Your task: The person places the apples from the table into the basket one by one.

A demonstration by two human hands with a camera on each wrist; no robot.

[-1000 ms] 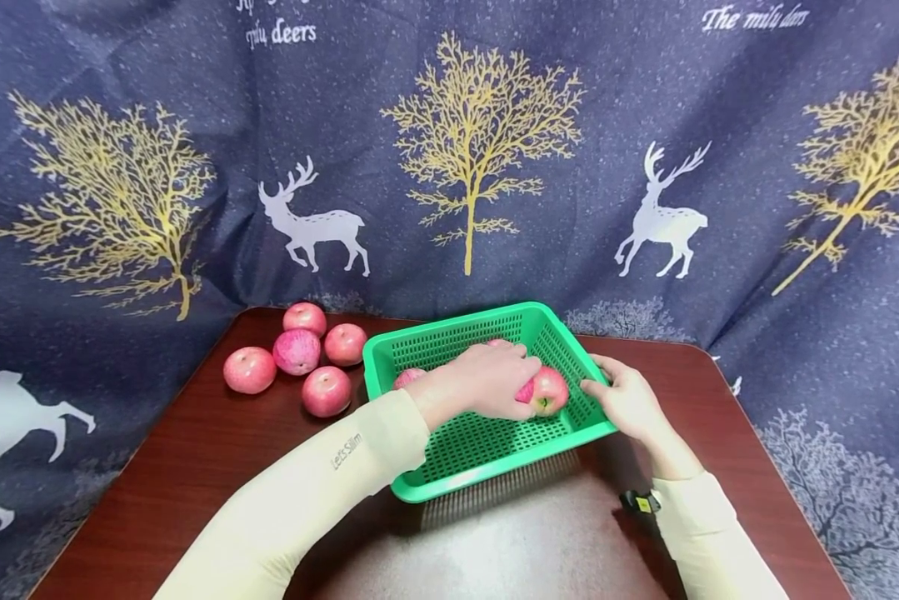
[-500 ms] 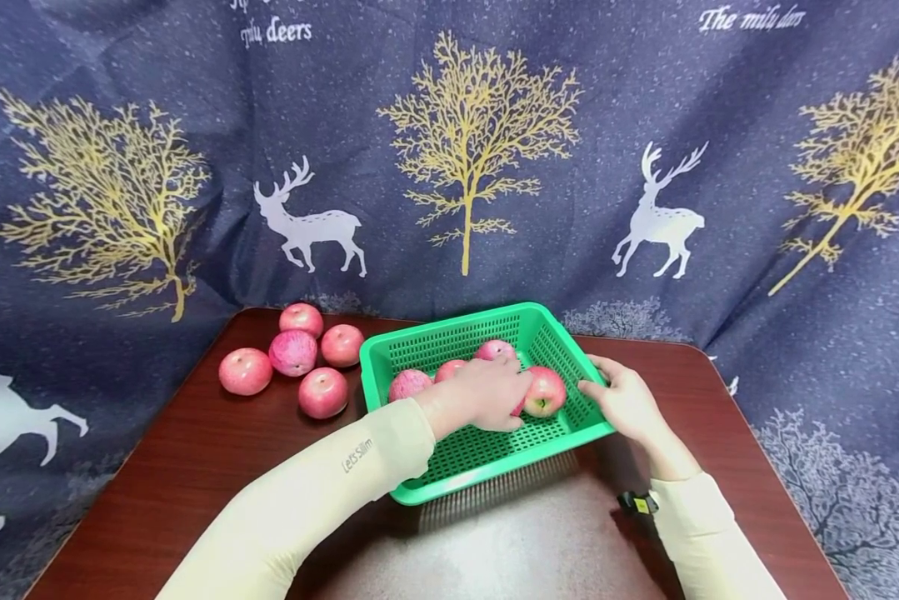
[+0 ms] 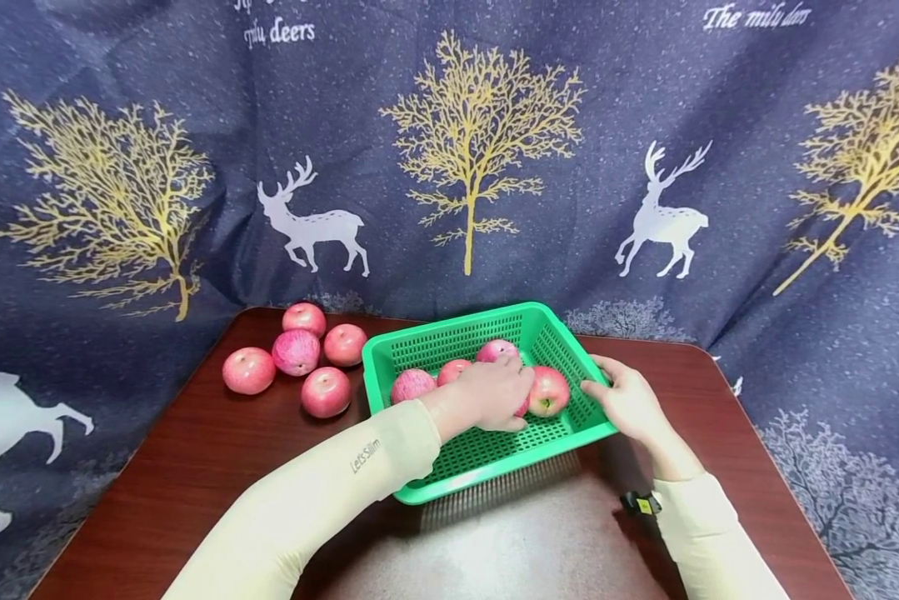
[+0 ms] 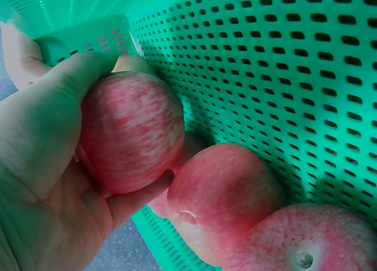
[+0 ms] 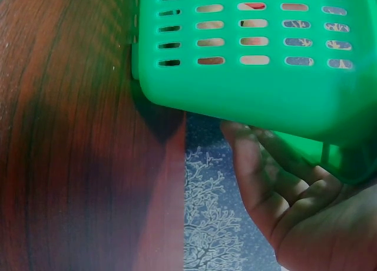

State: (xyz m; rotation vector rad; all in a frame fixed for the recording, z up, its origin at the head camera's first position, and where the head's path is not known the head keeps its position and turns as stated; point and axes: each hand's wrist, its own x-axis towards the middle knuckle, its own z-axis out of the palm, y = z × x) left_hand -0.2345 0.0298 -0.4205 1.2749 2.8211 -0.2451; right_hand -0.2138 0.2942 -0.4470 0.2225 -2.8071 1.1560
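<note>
In the head view, my left hand (image 3: pixel 494 393) reaches into a green slotted plastic basket (image 3: pixel 486 479). Its fingers and thumb curl around a red striped apple (image 4: pixel 134 132), mostly covered by the hand from above but plain in the left wrist view. Right beside it in the basket sits a red apple with a greenish stem end (image 3: pixel 549 392). More apples lie along the far side, including a pinkish apple (image 3: pixel 413 386) at the left end. My right hand (image 3: pixel 632 400) grips the basket's right rim, its thumb on top and its fingers on the outer side.
Several loose apples, among them a front apple (image 3: pixel 326 392), cluster on the dark red wooden table (image 3: pixel 187 467) left of the basket. Behind the table hangs a dark blue cloth (image 3: pixel 419 108) with deer and trees. A black wrist device (image 3: pixel 639 503) sits by the right cuff.
My left hand has shifted slightly left and down with its apple, uncovering more of the apples at the far side. The right hand keeps its place on the rim.
</note>
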